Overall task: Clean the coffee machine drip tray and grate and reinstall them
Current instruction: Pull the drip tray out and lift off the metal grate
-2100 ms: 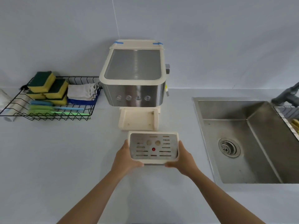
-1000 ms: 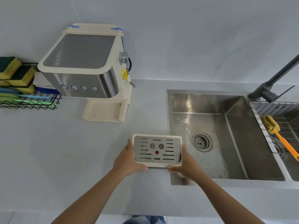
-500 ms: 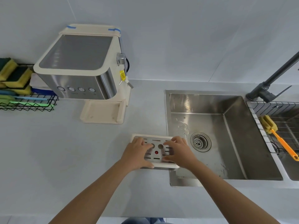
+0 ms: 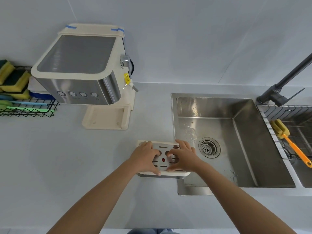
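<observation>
Cream rectangular plastic drip tray (image 4: 170, 173) with the slotted steel grate (image 4: 163, 153) on top, where's it at?

> Straddling the left rim of the stainless steel sink (image 4: 244, 141), mostly over the pale grey counter (image 4: 67, 157), right end poking over the basin.

And the hands?

> Left hand (image 4: 145, 157) and right hand (image 4: 184, 157) are both palm-down on the grate, fingers bent and spread. Pressing or actually pinching it, can't tell tbh. Cream-and-steel coffee machine (image 4: 76, 65) sits well apart, back left.

I see the steel sink (image 4: 211, 114). Right of it, an orange-handled brush (image 4: 293, 149) lies on a wire rack (image 4: 287, 112). Far left of it, a basket (image 4: 33, 108) holds sponges (image 4: 15, 78).
</observation>
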Motion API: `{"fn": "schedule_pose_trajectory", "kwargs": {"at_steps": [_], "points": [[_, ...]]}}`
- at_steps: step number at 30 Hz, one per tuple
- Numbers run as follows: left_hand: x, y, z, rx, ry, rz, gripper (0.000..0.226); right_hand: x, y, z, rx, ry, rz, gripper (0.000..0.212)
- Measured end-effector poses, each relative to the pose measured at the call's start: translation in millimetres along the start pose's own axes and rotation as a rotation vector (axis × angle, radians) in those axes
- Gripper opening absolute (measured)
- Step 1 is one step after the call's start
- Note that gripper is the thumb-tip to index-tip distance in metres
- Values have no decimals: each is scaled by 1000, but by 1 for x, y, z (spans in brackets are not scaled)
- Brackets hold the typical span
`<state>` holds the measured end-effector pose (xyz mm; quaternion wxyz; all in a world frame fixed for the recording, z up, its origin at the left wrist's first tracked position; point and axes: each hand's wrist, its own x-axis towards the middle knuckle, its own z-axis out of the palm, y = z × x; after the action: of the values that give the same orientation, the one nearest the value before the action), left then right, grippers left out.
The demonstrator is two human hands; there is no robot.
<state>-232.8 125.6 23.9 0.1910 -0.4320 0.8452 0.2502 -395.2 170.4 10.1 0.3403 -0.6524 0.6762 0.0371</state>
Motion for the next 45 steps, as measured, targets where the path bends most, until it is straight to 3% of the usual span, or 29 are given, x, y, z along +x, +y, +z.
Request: {"fn": "schedule_pose_trajectory", "kwargs": {"at_steps": [5, 26, 37, 45], "points": [[-1, -2, 3, -14, -12, 2, 71, 0, 0, 5, 25, -50, -21, 61], [-23, -28, 4, -59, 37, 1, 64, 2, -39, 20, -126, 37, -71, 62], [3, -34, -41, -24, 158, 67, 54, 20, -35, -32, -169, 152, -134, 63], [68, -44, -67, -41, 204, 57, 57, 76, -16, -68, -203, 143, -101, 63]]}}
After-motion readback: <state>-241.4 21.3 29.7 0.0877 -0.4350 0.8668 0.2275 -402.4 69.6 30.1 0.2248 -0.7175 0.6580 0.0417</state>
